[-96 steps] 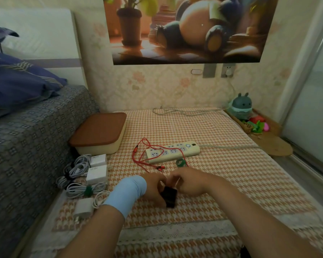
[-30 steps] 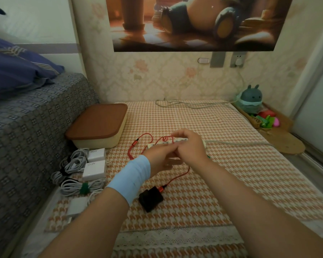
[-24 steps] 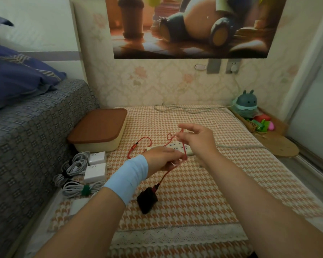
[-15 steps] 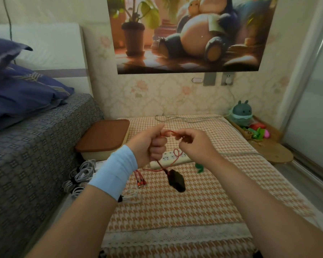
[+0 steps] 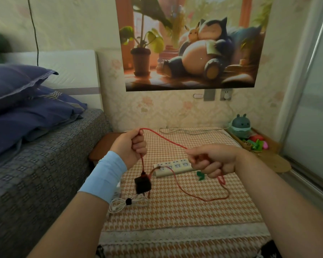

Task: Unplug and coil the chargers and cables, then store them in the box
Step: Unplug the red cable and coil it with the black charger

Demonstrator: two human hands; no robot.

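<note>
My left hand (image 5: 131, 147) is raised in a fist round a red cable (image 5: 164, 140), and a black charger (image 5: 142, 184) dangles from the cable below it. My right hand (image 5: 212, 161) pinches the same cable further along, so a taut stretch runs between both hands. The cable's loose end droops under my right hand in a loop (image 5: 209, 197) on the checked mat (image 5: 185, 215). A cream power strip (image 5: 172, 167) lies on the mat behind the hands. The brown-lidded box (image 5: 101, 148) is mostly hidden behind my left forearm.
A coiled white cable (image 5: 120, 203) lies by my left wrist. A small green tie (image 5: 200, 175) sits near the power strip. A bed with blue pillows (image 5: 26, 101) fills the left. A toy (image 5: 241, 125) and basket stand at the right by a sliding door.
Both hands have risen and pulled apart, stretching the red cable between them. The black charger now hangs lifted from my left hand. The camera has tilted upward.
</note>
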